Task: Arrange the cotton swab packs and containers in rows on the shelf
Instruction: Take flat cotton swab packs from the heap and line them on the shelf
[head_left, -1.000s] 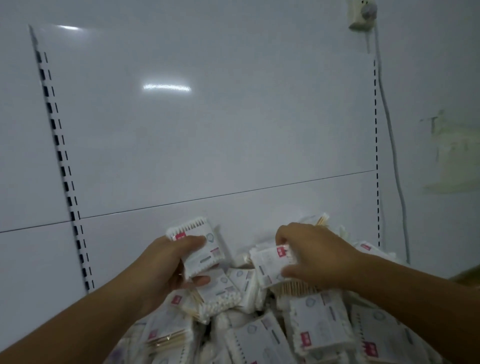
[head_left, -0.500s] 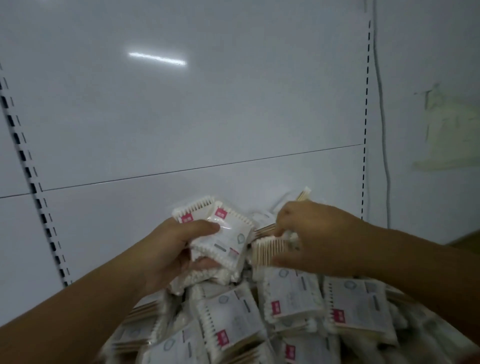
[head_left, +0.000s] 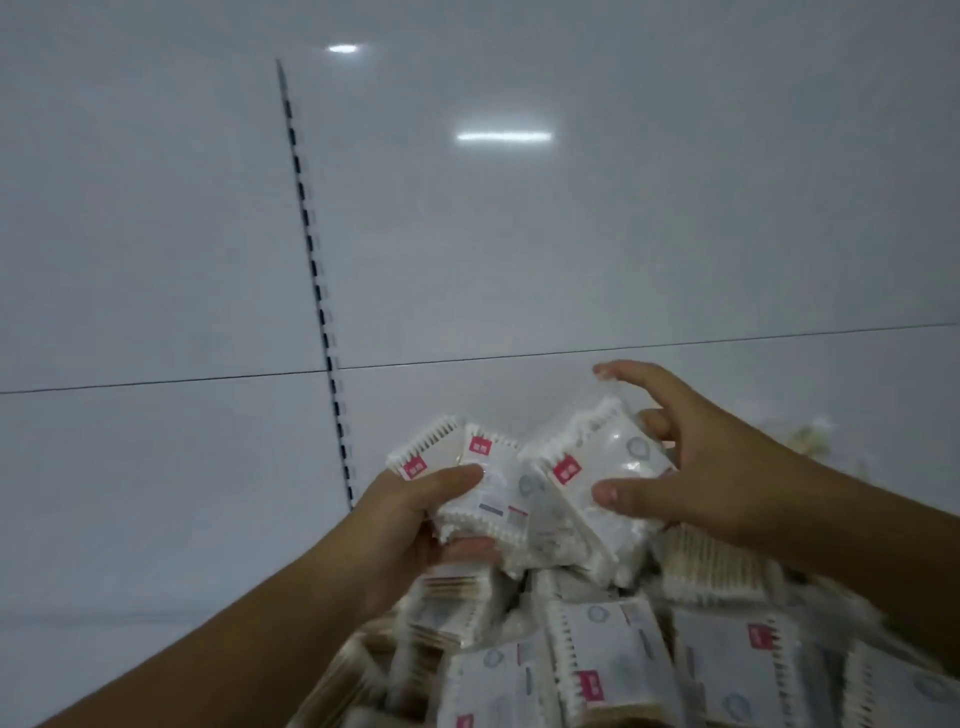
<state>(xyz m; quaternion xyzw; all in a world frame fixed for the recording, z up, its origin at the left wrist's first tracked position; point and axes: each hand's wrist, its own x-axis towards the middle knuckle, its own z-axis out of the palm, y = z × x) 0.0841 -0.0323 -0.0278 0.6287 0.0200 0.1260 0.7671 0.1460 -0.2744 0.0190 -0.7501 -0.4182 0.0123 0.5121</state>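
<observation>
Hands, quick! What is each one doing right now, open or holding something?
Left hand: closed, gripping a stack of cotton swab packs.
Right hand: thumb and fingers pinching one tilted pack, index finger straight.

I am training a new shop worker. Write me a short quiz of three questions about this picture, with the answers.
1. True or false: the left hand is empty.
2. The right hand holds: A) a cotton swab pack; B) the left hand; C) nothing.
3. Fill in: the small label on that pack is ___.
Key: 1 false, it grips a stack of packs. 2 A. 3 red.
</observation>
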